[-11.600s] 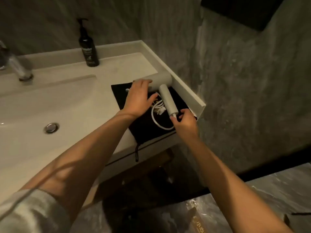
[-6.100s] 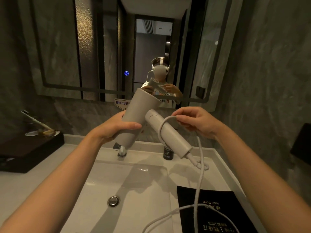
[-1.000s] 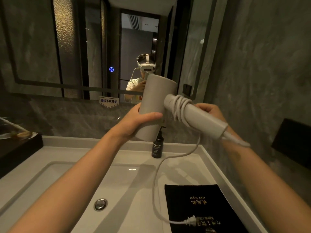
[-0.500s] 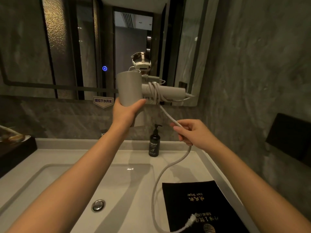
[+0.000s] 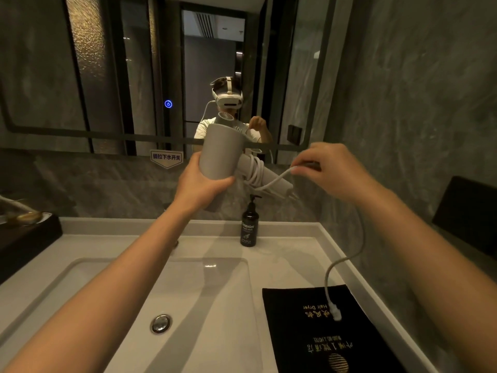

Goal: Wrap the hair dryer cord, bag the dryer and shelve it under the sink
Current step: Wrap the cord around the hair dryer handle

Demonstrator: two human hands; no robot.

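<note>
I hold the pale grey hair dryer [image 5: 219, 150] up over the sink, my left hand [image 5: 200, 185] gripping its barrel from below. Its handle points right and carries several turns of white cord [image 5: 255, 170]. My right hand [image 5: 329, 170] pinches the cord just right of the handle. From there the loose cord hangs down behind my right forearm, and its plug [image 5: 334, 312] dangles over the flat black dryer bag [image 5: 322, 332] on the counter's right side.
A white basin [image 5: 129, 292] with a metal drain [image 5: 160, 323] lies below. A dark pump bottle [image 5: 249, 227] stands at the counter's back. A black tray [image 5: 24, 238] is at the left. The mirror faces me; a grey wall closes the right side.
The dryer has come lower and tilted, with its handle now slanting down to the right. My right hand rose from below the handle to beside it, lifting the cord and plug higher.
</note>
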